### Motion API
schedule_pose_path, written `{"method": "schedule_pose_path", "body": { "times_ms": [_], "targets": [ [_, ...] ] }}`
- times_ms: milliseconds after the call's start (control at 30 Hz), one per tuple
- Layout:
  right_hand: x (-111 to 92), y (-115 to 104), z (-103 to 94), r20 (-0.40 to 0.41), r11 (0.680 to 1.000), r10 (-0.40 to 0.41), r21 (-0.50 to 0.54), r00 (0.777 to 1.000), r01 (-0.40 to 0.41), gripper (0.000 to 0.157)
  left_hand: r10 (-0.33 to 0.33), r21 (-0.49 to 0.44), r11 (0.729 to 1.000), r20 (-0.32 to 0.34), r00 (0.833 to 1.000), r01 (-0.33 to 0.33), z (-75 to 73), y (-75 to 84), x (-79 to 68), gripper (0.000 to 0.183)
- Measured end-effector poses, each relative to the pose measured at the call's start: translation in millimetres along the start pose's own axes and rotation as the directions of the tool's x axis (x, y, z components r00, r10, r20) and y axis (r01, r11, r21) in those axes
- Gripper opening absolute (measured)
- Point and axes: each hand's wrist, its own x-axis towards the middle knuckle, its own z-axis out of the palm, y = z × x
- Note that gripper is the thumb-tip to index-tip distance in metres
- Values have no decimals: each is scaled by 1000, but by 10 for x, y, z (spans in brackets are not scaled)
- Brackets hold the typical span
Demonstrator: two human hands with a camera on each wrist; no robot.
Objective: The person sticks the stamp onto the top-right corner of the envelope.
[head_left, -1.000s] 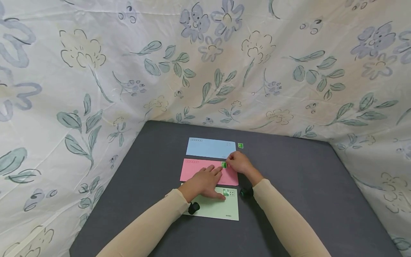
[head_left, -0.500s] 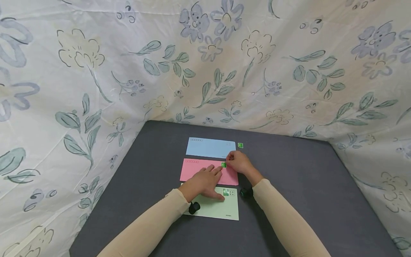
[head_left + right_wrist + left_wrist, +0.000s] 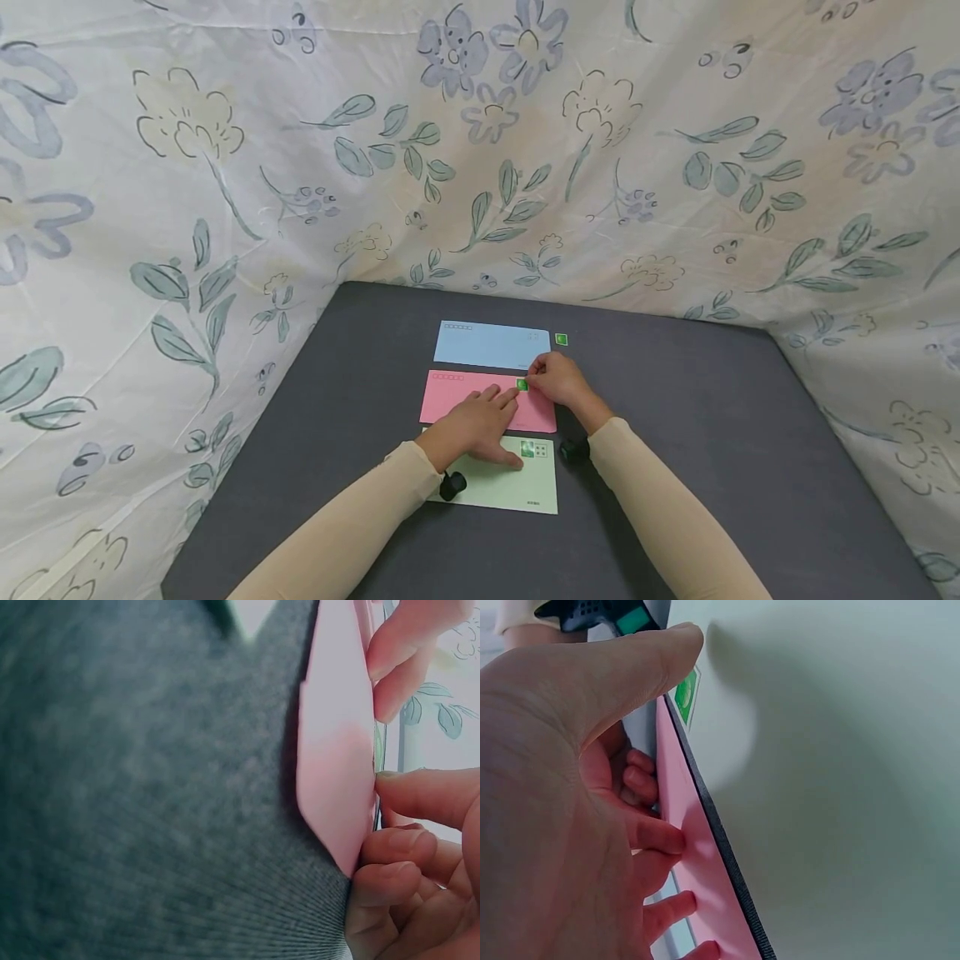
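A pink envelope point(image 3: 450, 393) lies in the middle of a column of envelopes. My left hand point(image 3: 474, 425) is spread across it, fingers straight and pressing on the paper, thumb over the pale green envelope point(image 3: 506, 490) in front. A small green stamp point(image 3: 522, 384) is at the pink envelope's upper right corner. My right hand point(image 3: 561, 382) pinches the stamp's right edge between thumb and forefinger, with the other fingers curled. In the right wrist view the thumb tip meets the stamp low over the pink envelope point(image 3: 330, 765); the stamp is mostly hidden there.
Behind lies a blue envelope point(image 3: 487, 345), with another green stamp point(image 3: 561, 339) on the dark grey table point(image 3: 690, 433) just right of it. The pale green envelope bears a stamp point(image 3: 528, 449). Floral cloth point(image 3: 375, 208) hangs around the table's back and sides.
The stamp and my right fingertips have shifted a hair to the left on the pink envelope. My left hand stays in place.
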Motion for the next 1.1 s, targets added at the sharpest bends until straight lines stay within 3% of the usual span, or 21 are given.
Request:
{"method": "schedule_pose_path", "body": {
  "times_ms": [1100],
  "targets": [
    [14, 15, -6, 5, 1000, -7, -19, 1000, 7, 14, 5, -3, 1000, 1, 1000, -5, 25, -8, 10, 107]
  ]
}}
